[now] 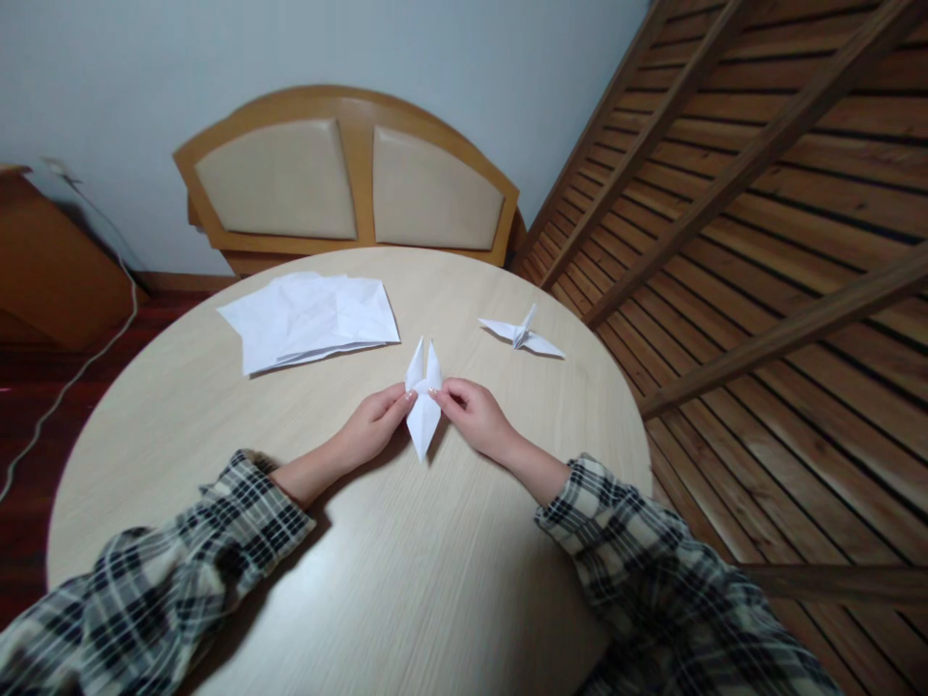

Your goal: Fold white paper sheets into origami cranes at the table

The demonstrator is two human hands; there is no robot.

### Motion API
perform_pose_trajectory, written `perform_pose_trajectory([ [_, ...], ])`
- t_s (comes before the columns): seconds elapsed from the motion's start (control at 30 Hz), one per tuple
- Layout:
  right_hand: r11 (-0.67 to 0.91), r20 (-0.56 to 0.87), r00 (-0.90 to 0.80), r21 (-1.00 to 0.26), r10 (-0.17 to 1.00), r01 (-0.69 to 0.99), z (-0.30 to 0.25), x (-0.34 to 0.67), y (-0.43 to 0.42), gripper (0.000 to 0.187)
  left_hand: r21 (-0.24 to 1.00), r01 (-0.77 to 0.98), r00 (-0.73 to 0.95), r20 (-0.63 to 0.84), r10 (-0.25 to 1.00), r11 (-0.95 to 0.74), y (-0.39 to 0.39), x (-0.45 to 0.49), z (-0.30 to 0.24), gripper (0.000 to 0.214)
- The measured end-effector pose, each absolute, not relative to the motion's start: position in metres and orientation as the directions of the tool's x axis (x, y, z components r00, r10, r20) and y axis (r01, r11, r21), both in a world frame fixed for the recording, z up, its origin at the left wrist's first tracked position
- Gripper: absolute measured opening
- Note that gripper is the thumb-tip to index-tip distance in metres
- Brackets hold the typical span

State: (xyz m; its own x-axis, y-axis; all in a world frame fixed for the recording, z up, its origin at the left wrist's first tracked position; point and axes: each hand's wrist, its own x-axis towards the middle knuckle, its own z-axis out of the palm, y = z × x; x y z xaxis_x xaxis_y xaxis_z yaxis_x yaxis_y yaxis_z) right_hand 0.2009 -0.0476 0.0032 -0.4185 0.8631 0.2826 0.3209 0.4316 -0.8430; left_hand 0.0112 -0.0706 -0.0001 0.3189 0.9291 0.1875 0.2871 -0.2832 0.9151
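Note:
A folded white paper (423, 418) is held just over the middle of the table, with two narrow points toward the far side and one wider point toward me. My left hand (373, 421) pinches its left edge between thumb and fingers. On the opposite edge, my right hand (475, 414) grips it the same way. Both thumbs lie on the front of the paper near its middle. Beyond my right hand rests a finished white paper crane (520, 335) with its wings spread. Several creased white paper sheets (311, 319) lie in a stack beyond my left hand.
The round, pale wooden table (348, 590) spreads under my arms. Behind it stands a wooden headboard (366, 174) with cream panels against the wall. A slatted wooden partition (761, 242) slants along the right. At left, a white cable (79, 372) hangs beside a brown cabinet (58, 261).

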Motion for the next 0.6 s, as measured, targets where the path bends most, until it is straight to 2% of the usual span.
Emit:
perform_pose_trajectory([
  [0.3, 0.485, 0.348, -0.383, -0.797, 0.856, 0.360, 0.0062, 0.2008, -0.0496, 0.035, 0.977, 0.128, 0.329, 0.121, 0.937, -0.171, -0.0699, 0.0138, -0.0010, 0.034],
  [0.6, 0.464, 0.331, -0.369, -0.806, 0.868, 0.368, 0.0067, 0.2015, -0.0504, 0.036, 0.990, 0.094, 0.357, 0.063, 0.932, -0.103, -0.0714, 0.0158, 0.0012, 0.034],
])
